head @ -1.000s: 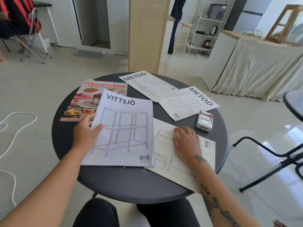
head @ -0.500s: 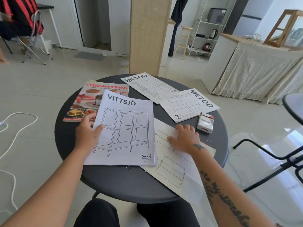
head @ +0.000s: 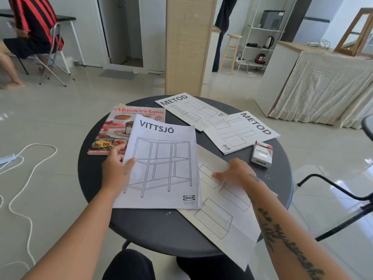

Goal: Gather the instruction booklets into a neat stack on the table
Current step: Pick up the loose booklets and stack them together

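On the round dark table point(head: 145, 229) lies a white VITTSJÖ booklet point(head: 163, 164). My left hand point(head: 117, 168) grips its left edge, thumb on top. To its right an unlabelled booklet with cabinet drawings point(head: 222, 217) lies at an angle, partly under the VITTSJÖ one and hanging over the table's near edge. My right hand point(head: 236, 172) presses flat on it. Two METOD booklets lie at the back: one at the far edge point(head: 191, 110), one to the right point(head: 242, 132), overlapping the first.
A Masterclass cookbook point(head: 123, 128) lies at the back left, partly under the VITTSJÖ booklet. A small white and red VESS pack point(head: 261, 154) stands at the right. A black chair frame point(head: 343, 199) is close on the right; white cord point(head: 22, 178) trails on the floor.
My right hand has slid the unlabelled booklet toward me and to the left, so it now hangs further over the near edge. My left hand keeps its hold on the VITTSJÖ booklet.
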